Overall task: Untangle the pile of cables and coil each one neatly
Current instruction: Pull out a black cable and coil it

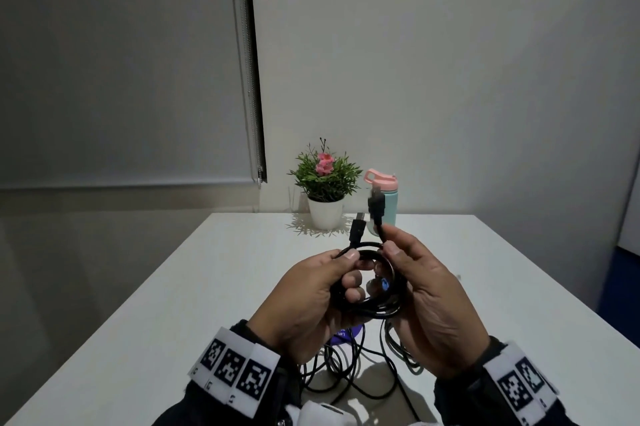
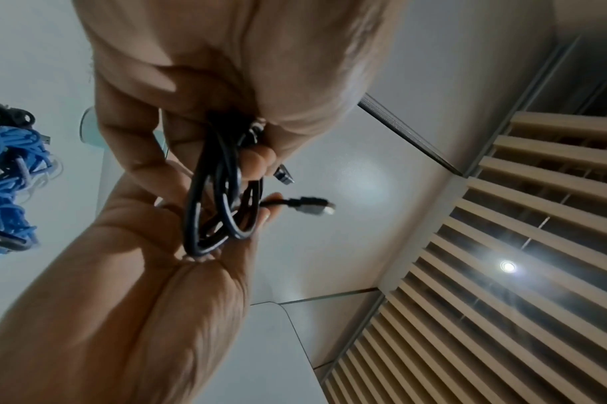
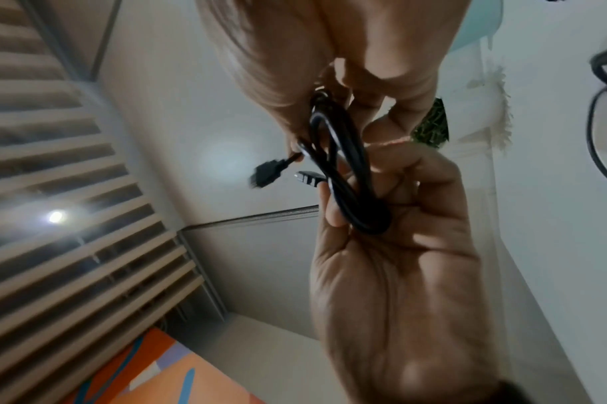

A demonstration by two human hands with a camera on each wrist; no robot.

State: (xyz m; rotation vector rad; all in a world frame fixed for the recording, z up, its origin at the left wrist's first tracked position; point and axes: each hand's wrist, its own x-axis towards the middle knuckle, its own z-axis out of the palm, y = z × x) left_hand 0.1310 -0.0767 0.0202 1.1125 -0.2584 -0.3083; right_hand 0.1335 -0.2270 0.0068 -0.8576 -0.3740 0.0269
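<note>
Wristbands printed with black-and-white square markers (image 1: 235, 368) sat nearest the head camera, one on each dark sleeve. Just beyond them a loose tangle of thin black cables (image 1: 349, 373) lay on the white surface (image 1: 173, 287), below and between the two wrists, with a small blue-purple item partly hidden under the hands. Above that tangle, both hands held a coiled black cable (image 1: 374, 301) in the air. The left hand (image 1: 311, 301) gripped the left side of the coil, thumb pressed on top and fingers curled through the loops. The right hand (image 1: 429, 301) clasped the right side, thumb and forefinger pinching the strand just below one plug. Two black connectors (image 1: 375, 206) stood up from the top of the coil, the left one lower than the right. In the left wrist view the loops (image 2: 222, 196) ran across the palm of the left hand (image 2: 150, 273), with a metal-tipped plug (image 2: 312, 206) jutting past the fingertips, and a bundle of blue cable (image 2: 8, 175) lay on the surface off to the side. The right wrist view showed the right hand (image 3: 399, 259) wrapped round the coil (image 3: 350, 175). At the far edge of the surface stood a potted plant with pink flowers (image 1: 325, 183) in a white pot, and just beside it a mint bottle with a pink lid (image 1: 384, 197), both against the wall.
</note>
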